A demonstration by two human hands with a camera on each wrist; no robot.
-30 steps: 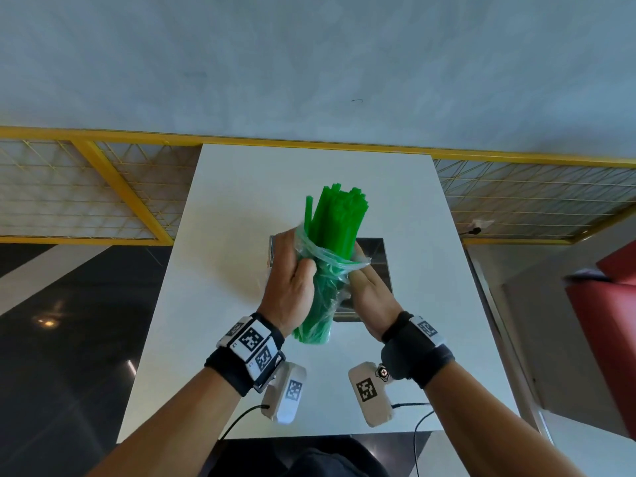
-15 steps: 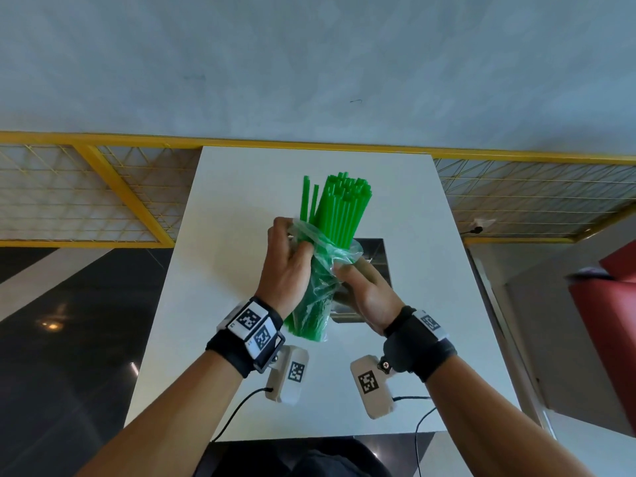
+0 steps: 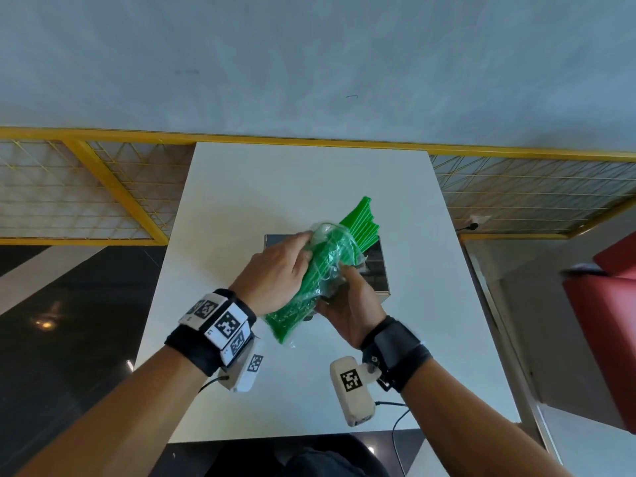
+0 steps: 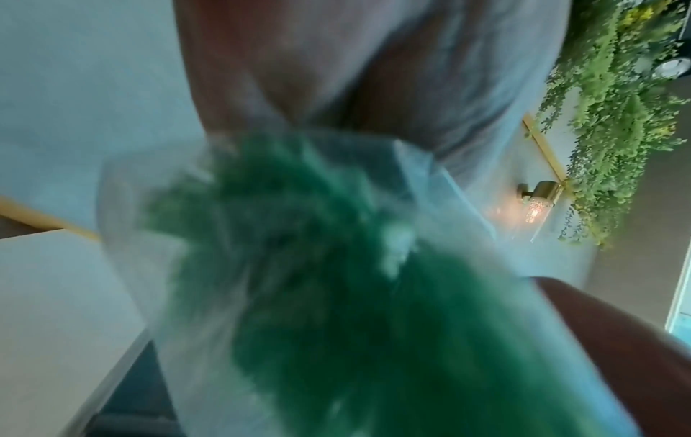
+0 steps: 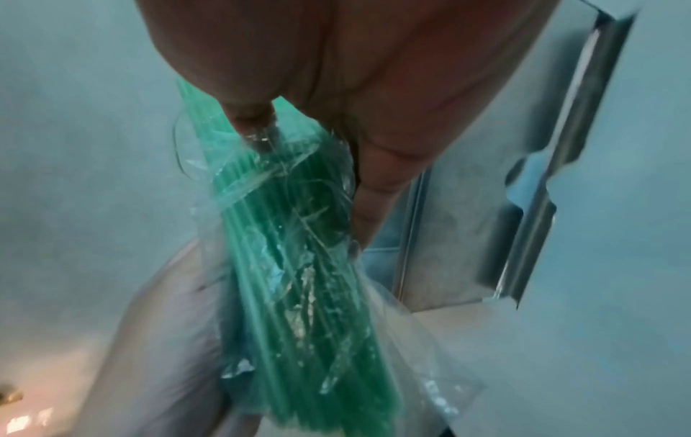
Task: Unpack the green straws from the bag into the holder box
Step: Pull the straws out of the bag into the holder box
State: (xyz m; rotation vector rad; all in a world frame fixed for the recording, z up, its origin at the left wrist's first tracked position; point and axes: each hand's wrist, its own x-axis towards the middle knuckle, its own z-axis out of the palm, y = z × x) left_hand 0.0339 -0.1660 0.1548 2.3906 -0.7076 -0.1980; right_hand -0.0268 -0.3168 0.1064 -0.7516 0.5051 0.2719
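A bundle of green straws (image 3: 359, 220) sticks out of a clear plastic bag (image 3: 311, 287), tilted up and to the right over the metal holder box (image 3: 378, 270) on the white table (image 3: 275, 187). My left hand (image 3: 278, 270) grips the bag's left side near its mouth. My right hand (image 3: 347, 301) holds the bag from below and right. In the right wrist view the thumb (image 5: 250, 115) pinches the crumpled bag (image 5: 299, 251), with the box's metal wall (image 5: 534, 177) beside it. The left wrist view is blurred, showing the bag of straws (image 4: 318, 281) close up.
The table stands against a grey wall with a yellow wire railing (image 3: 103, 187) on both sides. A red seat (image 3: 605, 321) is at the right. Dark floor lies to the left. Cables hang from the wrist cameras near the table's front edge.
The bundle has swung from nearly upright down and to the right over the box. Both hands moved with it, and the bag has bunched up more around the straws.
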